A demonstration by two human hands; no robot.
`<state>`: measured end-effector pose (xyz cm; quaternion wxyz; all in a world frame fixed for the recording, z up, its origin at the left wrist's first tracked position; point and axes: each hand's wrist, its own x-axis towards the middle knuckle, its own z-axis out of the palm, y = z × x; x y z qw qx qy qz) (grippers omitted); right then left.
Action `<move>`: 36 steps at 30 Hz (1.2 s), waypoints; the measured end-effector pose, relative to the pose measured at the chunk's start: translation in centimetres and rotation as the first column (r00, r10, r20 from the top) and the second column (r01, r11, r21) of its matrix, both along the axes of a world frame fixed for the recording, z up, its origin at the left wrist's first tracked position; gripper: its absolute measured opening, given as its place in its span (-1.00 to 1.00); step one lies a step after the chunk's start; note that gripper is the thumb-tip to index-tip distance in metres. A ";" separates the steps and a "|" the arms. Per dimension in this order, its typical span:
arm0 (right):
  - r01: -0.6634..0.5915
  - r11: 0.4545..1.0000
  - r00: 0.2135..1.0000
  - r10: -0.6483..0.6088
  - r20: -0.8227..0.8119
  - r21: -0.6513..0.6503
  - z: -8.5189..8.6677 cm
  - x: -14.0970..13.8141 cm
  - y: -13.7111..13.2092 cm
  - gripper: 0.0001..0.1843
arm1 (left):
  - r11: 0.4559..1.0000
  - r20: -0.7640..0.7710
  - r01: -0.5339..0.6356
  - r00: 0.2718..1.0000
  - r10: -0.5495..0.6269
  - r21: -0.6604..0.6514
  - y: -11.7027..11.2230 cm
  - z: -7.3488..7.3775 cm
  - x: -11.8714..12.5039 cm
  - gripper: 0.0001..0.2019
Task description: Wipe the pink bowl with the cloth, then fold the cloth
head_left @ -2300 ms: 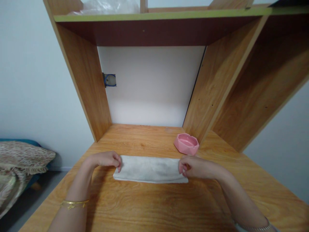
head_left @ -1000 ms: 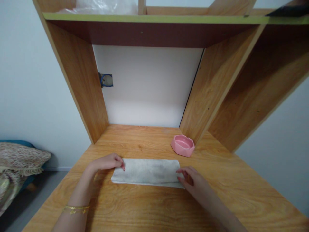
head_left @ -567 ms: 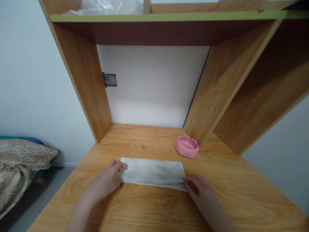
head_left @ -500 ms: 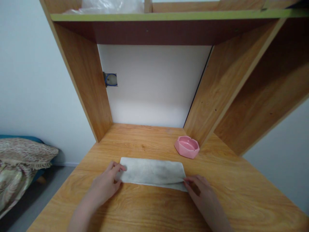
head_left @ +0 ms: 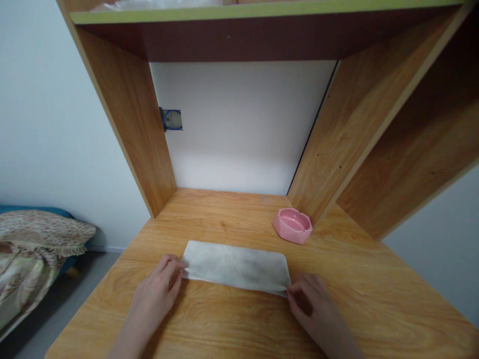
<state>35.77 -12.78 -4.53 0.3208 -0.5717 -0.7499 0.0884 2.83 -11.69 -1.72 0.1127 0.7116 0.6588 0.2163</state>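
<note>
A folded whitish-grey cloth (head_left: 236, 267) lies as a long strip on the wooden desk (head_left: 232, 324). My left hand (head_left: 157, 291) pinches its near left corner between fingers and thumb. At the near right corner, my right hand (head_left: 310, 306) has its fingers closed on the cloth's edge. Both hands rest low on the desk top. A pink ashtray (head_left: 292, 225) stands just behind the cloth's right end, apart from it.
Wooden side panels (head_left: 138, 129) and a shelf (head_left: 239, 10) box in the back of the desk. A blue wall socket (head_left: 171, 119) sits on the white back wall. A bed with a patterned blanket (head_left: 33, 244) is at the far left, below desk level.
Both hands slid from the cloth's far corners round to its near corners. The cloth shifted slightly and its near edge is now pinched at both ends.
</note>
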 end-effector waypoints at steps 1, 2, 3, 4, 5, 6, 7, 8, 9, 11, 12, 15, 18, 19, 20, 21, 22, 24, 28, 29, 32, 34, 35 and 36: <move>-0.007 1.000 1.000 0.007 0.010 -0.028 0.0 -0.1 -0.1 -0.88 | 0.999 -0.017 -0.012 1.000 0.011 -0.036 -0.2 0.1 0.1 -0.80; -0.016 0.998 1.000 0.017 0.010 -0.053 0.1 -0.1 -0.1 -0.88 | 0.997 -0.030 -0.021 0.999 0.019 -0.072 -0.4 0.3 0.1 -0.79; -0.021 0.997 1.000 0.021 0.000 -0.076 0.1 -0.1 -0.2 -0.88 | 0.995 -0.034 -0.027 0.999 0.023 -0.099 -0.6 0.3 0.1 -0.78; -0.017 0.995 1.000 0.015 -0.018 -0.094 0.0 -0.1 -0.2 -0.88 | 0.993 -0.028 -0.029 0.999 0.026 -0.112 -0.7 0.4 0.1 -0.76; 0.006 0.994 0.999 -0.010 -0.044 -0.107 -0.1 0.0 -0.2 -0.89 | 0.994 -0.011 -0.032 0.999 0.031 -0.107 -0.7 0.3 0.1 -0.75; 0.049 0.992 0.996 -0.058 -0.072 -0.120 -0.2 0.1 -0.2 -0.88 | 0.995 0.013 -0.039 0.999 0.040 -0.088 -0.7 0.2 0.0 -0.74; 0.109 0.985 0.988 -0.123 -0.098 -0.135 -0.3 0.2 -0.2 -0.85 | 0.997 0.041 -0.054 0.998 0.056 -0.063 -0.7 0.1 0.0 -0.75; 0.175 0.973 0.974 -0.193 -0.116 -0.153 -0.4 0.3 -0.1 -0.82 | 0.996 0.068 -0.074 0.995 0.077 -0.045 -0.6 -0.1 -0.1 -0.75; 0.233 0.957 0.959 -0.256 -0.123 -0.171 -0.5 0.3 0.0 -0.79 | 0.994 0.096 -0.103 0.990 0.106 -0.035 -0.5 -0.4 -0.2 -0.76; 0.293 0.934 0.943 -0.318 -0.102 -0.204 -0.7 0.4 0.2 -0.74 | 0.987 0.145 -0.155 0.976 0.160 -0.047 -0.3 -0.9 -0.3 -0.77; 0.290 0.931 0.946 -0.314 -0.081 -0.220 -0.7 0.3 0.4 -0.73 | 0.984 0.168 -0.169 0.970 0.178 -0.063 -0.2 -1.1 -0.3 -0.77; 0.258 0.926 0.962 -0.271 -0.009 -0.276 -0.5 -0.1 1.1 -0.72 | 0.981 0.227 -0.163 0.956 0.184 -0.108 0.0 -1.5 0.0 -0.74; 0.281 0.908 0.958 -0.282 0.044 -0.312 -0.3 -0.3 1.6 -0.74 | 0.977 0.228 -0.177 0.953 0.199 -0.116 0.1 -1.8 0.8 -0.73; 0.297 0.903 0.954 -0.296 0.049 -0.310 -0.2 -0.2 1.7 -0.75 | 0.976 0.219 -0.187 0.953 0.207 -0.108 0.1 -1.9 1.1 -0.73; 0.312 0.899 0.949 -0.312 0.050 -0.306 -0.2 0.0 1.7 -0.76 | 0.977 0.213 -0.190 0.955 0.207 -0.097 0.2 -1.9 1.4 -0.73; 0.328 0.895 0.943 -0.329 0.047 -0.303 -0.2 0.2 1.7 -0.76 | 0.979 0.211 -0.183 0.957 0.198 -0.090 0.3 -2.0 1.7 -0.74; 0.337 0.891 0.939 -0.341 0.042 -0.304 -0.2 0.6 1.7 -0.76 | 0.982 0.212 -0.170 0.960 0.185 -0.086 0.4 -2.0 2.0 -0.74; 0.341 0.887 0.936 -0.352 0.021 -0.311 -0.2 1.4 1.7 -0.76 | 0.985 0.218 -0.143 0.963 0.161 -0.096 0.6 -2.0 2.7 -0.72; 0.338 0.890 0.924 -0.375 -0.070 -0.307 -0.4 3.6 1.6 -0.79 | 0.992 0.211 -0.084 0.972 0.102 -0.091 0.3 -1.7 4.3 -0.70; 0.348 0.887 0.915 -0.392 -0.096 -0.302 -0.4 4.2 1.6 -0.80 | 0.995 0.199 -0.063 0.977 0.079 -0.083 0.0 -1.6 4.7 -0.69; 0.375 0.879 0.881 -0.437 -0.182 -0.293 -0.1 6.0 1.7 -0.80 | 0.995 0.146 0.015 0.989 -0.001 -0.095 -1.2 -1.6 6.2 -0.67; 0.369 0.883 0.868 -0.439 -0.231 -0.291 0.3 6.9 1.8 -0.78 | 0.998 0.098 0.043 0.994 -0.038 -0.049 -2.1 -1.8 7.5 -0.66; 0.359 0.886 0.865 -0.433 -0.252 -0.293 0.6 7.1 1.8 -0.78 | 0.997 0.075 0.071 0.995 -0.068 -0.039 -2.4 -2.0 8.2 -0.65; 0.351 0.889 0.863 -0.430 -0.267 -0.295 0.9 7.2 1.7 -0.77 | 0.992 0.059 0.116 0.992 -0.114 -0.042 -2.6 -2.2 9.0 -0.64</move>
